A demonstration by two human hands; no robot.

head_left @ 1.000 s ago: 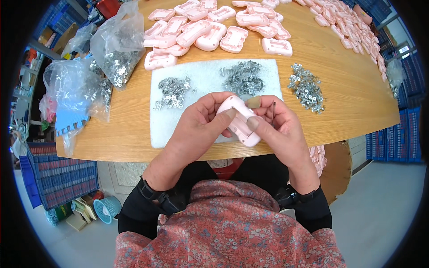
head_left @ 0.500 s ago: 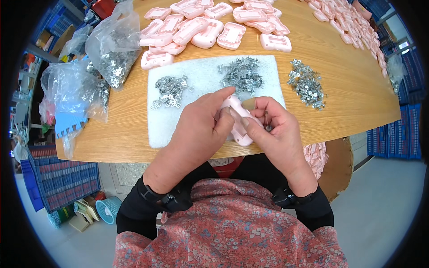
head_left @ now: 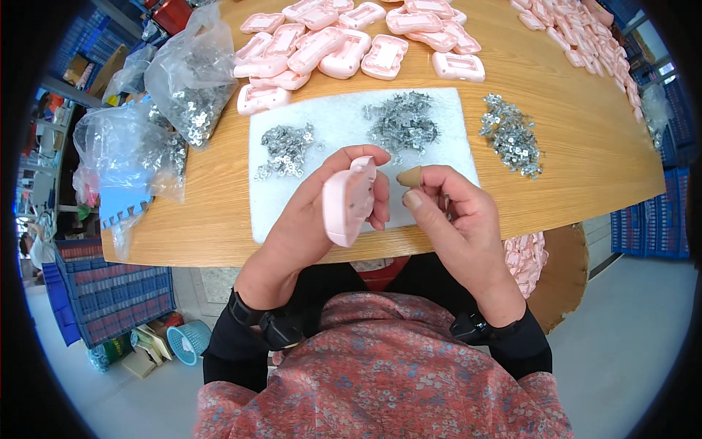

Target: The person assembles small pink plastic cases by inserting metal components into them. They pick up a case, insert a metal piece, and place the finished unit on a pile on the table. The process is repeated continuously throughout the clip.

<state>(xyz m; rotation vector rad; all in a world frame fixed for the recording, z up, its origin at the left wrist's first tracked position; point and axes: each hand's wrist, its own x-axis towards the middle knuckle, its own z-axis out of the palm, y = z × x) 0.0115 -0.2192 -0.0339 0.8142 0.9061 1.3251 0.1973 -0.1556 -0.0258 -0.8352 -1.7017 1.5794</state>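
My left hand (head_left: 296,219) is closed around a pink plastic shell (head_left: 339,206), which is tipped on its side so that its hollow inside faces right. To its right, my right hand (head_left: 468,230) has the thumb close to the index finger, which wears a tan finger cot (head_left: 410,177). Small metal pieces (head_left: 447,208) show partly among its curled fingers; how many is hidden. Both hands are above the near part of a white foam sheet (head_left: 265,208). On that sheet lie a left heap of small metal clips (head_left: 285,151) and a larger right heap (head_left: 404,126).
Another heap of metal clips (head_left: 512,139) rests on the wooden table (head_left: 585,154) right of the sheet. Pink shells (head_left: 318,50) are piled at the back, with more shells (head_left: 578,44) at far right. Plastic bags of clips (head_left: 194,88) stand at left.
My left hand has moved left and turned the pink shell onto its side. My right hand has come away from the shell, leaving a gap between the hands.
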